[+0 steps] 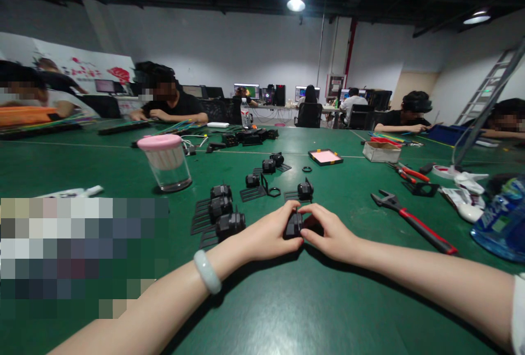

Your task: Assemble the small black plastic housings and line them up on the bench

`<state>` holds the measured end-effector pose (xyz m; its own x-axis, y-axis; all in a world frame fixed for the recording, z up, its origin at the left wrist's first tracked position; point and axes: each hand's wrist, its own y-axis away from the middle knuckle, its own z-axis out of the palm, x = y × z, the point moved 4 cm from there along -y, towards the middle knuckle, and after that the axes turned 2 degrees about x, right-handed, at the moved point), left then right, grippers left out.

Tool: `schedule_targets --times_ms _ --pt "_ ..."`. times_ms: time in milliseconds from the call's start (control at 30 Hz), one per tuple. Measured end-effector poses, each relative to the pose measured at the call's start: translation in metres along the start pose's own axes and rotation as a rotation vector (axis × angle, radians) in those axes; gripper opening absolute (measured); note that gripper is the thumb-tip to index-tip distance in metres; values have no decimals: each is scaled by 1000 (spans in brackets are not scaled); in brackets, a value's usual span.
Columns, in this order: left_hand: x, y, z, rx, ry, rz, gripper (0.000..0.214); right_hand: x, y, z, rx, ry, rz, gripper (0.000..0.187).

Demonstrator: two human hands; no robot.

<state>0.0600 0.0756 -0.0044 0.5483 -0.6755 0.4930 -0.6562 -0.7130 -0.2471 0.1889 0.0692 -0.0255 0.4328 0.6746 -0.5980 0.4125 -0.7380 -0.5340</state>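
Both hands meet around a small black plastic part (292,225) just above the green table. My left hand (273,232), with a pale bangle on its wrist, grips the part from the left, thumb and fingers closed on it. My right hand (330,232) pinches the same part from the right with thumb and fingertips. Just beyond stands a similar black part (304,190) with a slotted plate. More black cylindrical parts with slotted plates (229,226) lie left of my left hand. A black ring (274,192) lies a little farther off.
A clear jar with a pink lid (170,172) stands at the left. To the right lie an adjustable wrench (414,221), pliers (412,173) and a blue bottle (502,223). A pink-lined tray (325,157) and a box (381,151) sit farther back. Other people work across the table.
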Motion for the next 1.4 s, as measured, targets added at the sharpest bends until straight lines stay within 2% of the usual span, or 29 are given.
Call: schedule_targets --times_ms 1400 --pt "-2 0 2 6 -3 -21 50 0 -1 0 -22 -23 18 34"
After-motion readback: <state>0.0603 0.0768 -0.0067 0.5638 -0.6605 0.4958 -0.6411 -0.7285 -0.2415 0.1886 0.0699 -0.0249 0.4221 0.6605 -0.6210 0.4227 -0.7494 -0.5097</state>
